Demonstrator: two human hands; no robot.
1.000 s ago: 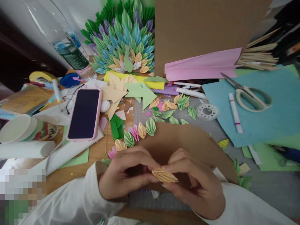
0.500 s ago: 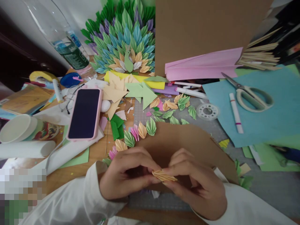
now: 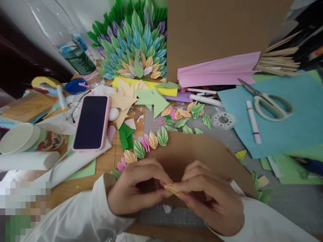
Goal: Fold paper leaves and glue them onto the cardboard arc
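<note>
Between both hands is a small pleated paper leaf (image 3: 171, 187) of pale orange, pinched at its two ends. My left hand (image 3: 137, 186) grips its left end between thumb and fingertips. The thumb and forefinger of my right hand (image 3: 212, 195) press on its right part and cover most of that end. Under the hands lies a brown cardboard piece (image 3: 196, 148) with a curved edge. Along its upper left edge sit a green leaf (image 3: 163, 136), an orange leaf (image 3: 153, 140) and a pink leaf (image 3: 145, 143), with more leaves lower down.
A paper peacock (image 3: 138, 65) stands at the back beside a tall cardboard sheet (image 3: 222, 30). Scissors (image 3: 272, 106) and a marker (image 3: 253, 121) rest on blue paper (image 3: 297, 134) at right. A tape roll (image 3: 223, 120) lies nearer the middle. Left are a phone (image 3: 91, 122), a paper cup (image 3: 19, 137) and a bottle (image 3: 78, 57).
My right thumb and forefinger have slid slightly left and closed over the right part of the orange leaf, so less of it shows. My left hand has stayed in place.
</note>
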